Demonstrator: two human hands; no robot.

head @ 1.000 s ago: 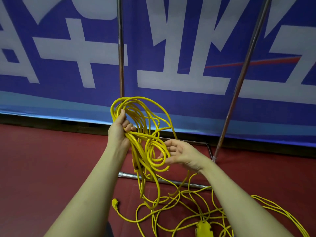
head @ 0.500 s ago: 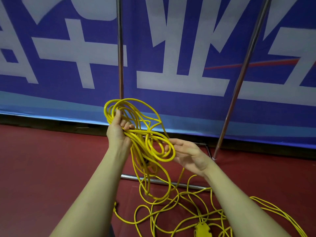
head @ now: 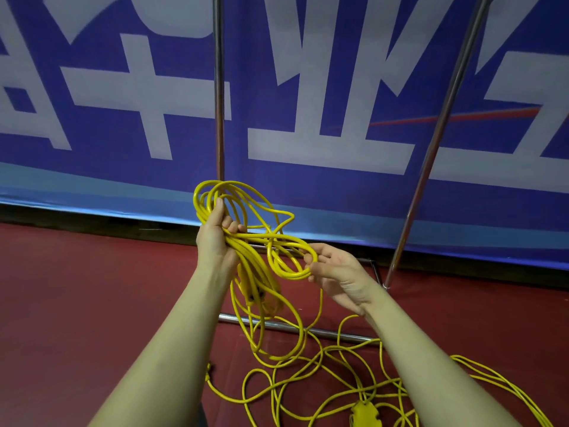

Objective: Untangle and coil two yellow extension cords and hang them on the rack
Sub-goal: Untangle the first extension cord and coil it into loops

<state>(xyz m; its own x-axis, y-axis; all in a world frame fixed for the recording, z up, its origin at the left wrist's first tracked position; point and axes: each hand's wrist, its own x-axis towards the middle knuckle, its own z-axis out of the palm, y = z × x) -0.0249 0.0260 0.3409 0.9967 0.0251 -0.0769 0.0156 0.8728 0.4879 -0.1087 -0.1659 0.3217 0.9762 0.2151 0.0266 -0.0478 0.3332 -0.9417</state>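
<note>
- Head view, centre of frame: left hand [head: 217, 241] clamped round a gathered bundle of yellow cord [head: 246, 241], fingers curled over the strands, thumb up along the top loops; held high, probably so that finished turns hang free and stay ordered.
- Just right of centre: right hand [head: 337, 272] palm up, fingertips hooked into one small loop [head: 292, 260], pinching it lightly at its right edge; likely feeding the next turn toward the bundle.
- Lower centre to lower right: the rest of the cord sprawled loose on the red floor [head: 92, 303], with a yellow socket block [head: 365, 412] at the bottom edge; slack left there for drawing up turn by turn.
- Behind the hands: rack uprights [head: 219, 87], with the base bar [head: 277, 324] low in the centre, no cord hung yet; blue banner [head: 308, 195] across the top.
- Against the frame half a second ago: small loop lower and further right, now flatter; right hand turned more palm-up; bundle barely shifted.
- Against the frame a second ago: bundle slightly lower and leftward, loop drawn out from the mass.
</note>
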